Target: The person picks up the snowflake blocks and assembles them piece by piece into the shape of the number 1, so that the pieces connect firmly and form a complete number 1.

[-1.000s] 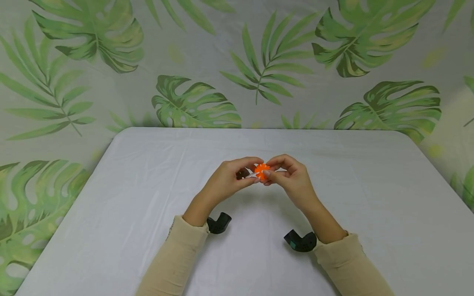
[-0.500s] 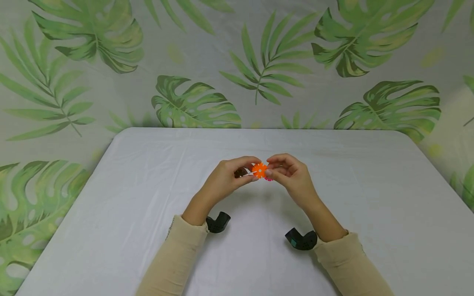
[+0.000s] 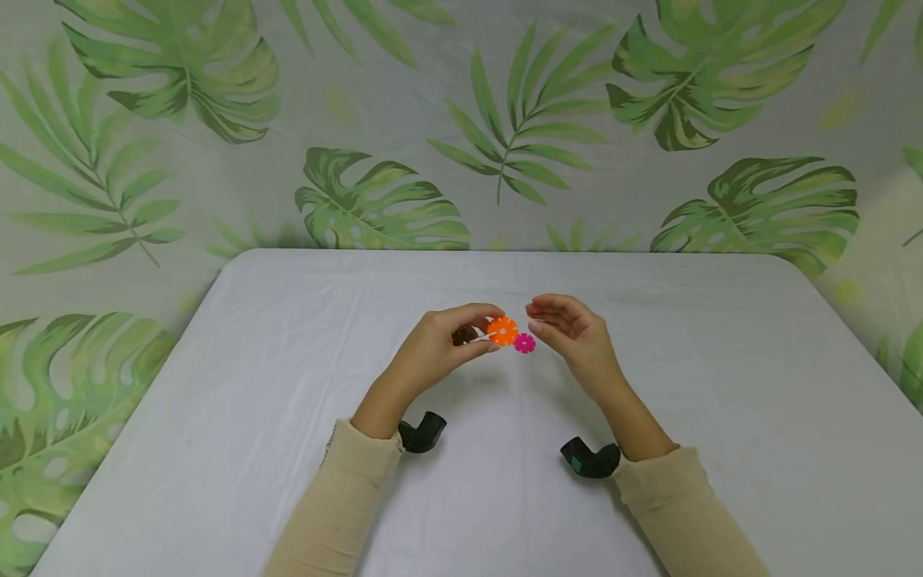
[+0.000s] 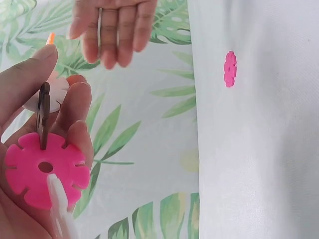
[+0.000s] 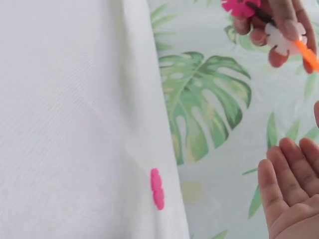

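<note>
My left hand (image 3: 431, 346) pinches a chain of interlocking plastic discs between thumb and fingers. In the head view its orange disc (image 3: 502, 331) faces up. The left wrist view shows a pink disc (image 4: 30, 172), a dark brown disc (image 4: 44, 107) and a white disc (image 4: 59, 94) slotted together, with another white disc (image 4: 61, 209) at the pink one's near side. My right hand (image 3: 582, 336) is just right of the chain, apart from it, fingers extended and holding nothing. A loose pink disc (image 3: 524, 343) lies on the white table between the hands.
A white cloth covers the table (image 3: 288, 361). Behind its far edge hangs a leaf-patterned backdrop (image 3: 389, 104). Black camera mounts (image 3: 424, 433) stick out from both wrists, low over the table.
My right hand has let go of the disc chain and drawn back to the right. The left hand keeps the chain and has shifted slightly left. The loose pink disc has come into view.
</note>
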Tool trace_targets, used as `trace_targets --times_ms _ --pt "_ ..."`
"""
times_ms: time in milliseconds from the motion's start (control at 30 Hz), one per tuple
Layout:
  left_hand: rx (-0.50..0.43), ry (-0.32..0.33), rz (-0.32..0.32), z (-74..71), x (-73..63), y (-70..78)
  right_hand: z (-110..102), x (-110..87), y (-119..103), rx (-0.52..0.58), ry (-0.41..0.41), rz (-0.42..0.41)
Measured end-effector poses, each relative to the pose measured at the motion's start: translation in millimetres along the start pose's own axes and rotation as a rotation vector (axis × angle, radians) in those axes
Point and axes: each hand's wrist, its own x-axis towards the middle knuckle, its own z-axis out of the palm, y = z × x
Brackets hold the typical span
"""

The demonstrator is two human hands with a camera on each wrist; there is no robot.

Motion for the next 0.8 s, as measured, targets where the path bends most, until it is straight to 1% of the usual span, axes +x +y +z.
trace_targets --times_ms 300,433,533,667,800 --pt "-0.006 -0.001 0.011 -0.4 0.3 0.1 -5 -1.5 20 -0.047 0.007 0.084" --pt "-0.014 -0.003 0.009 -0.3 0.5 -0.2 -5 -3.1 14 -0.084 -0.006 0.128" --pt "-0.019 -0.002 0.007 -0.5 0.4 -0.3 -7 -3.7 18 -0.127 -0.02 0.156" --pt "-0.015 0.002 0.003 -1.0 0.0 -0.4 -14 -4.5 42 -0.17 -0.037 0.189" --pt "-0.013 0.01 0.0 -1.4 -0.4 -0.5 -16 -5.2 52 -0.21 -0.067 0.232"
